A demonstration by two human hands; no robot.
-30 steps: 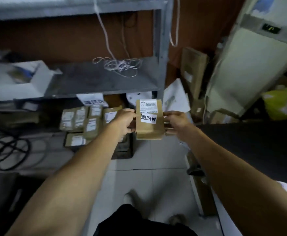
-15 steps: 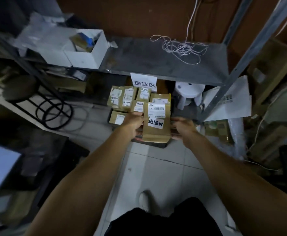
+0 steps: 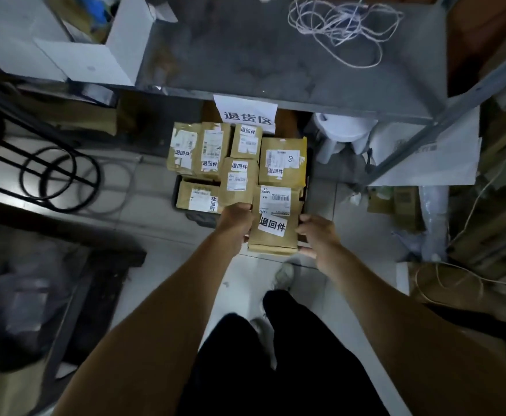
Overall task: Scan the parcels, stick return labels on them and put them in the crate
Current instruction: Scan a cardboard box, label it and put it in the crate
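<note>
A brown cardboard parcel (image 3: 275,220) with a barcode label and a white return label is gripped between both hands, low over the near right corner of a dark crate (image 3: 177,192) on the floor. My left hand (image 3: 236,220) holds its left edge and my right hand (image 3: 316,232) holds its right edge. Several brown parcels (image 3: 239,157) with the same return labels fill the crate. Most of the crate is hidden under them.
A grey metal shelf (image 3: 245,55) hangs over the crate, with a white paper sign (image 3: 245,114) on its front edge, tangled white cord (image 3: 341,22) and an open white box (image 3: 101,46). A white stool (image 3: 341,133) stands right of the crate. Black hoops (image 3: 56,175) lie left. My feet are below.
The view has swung down and closer to the crate. Both hands have carried the labelled parcel forward and down, from chest height to just above the crate's near right corner.
</note>
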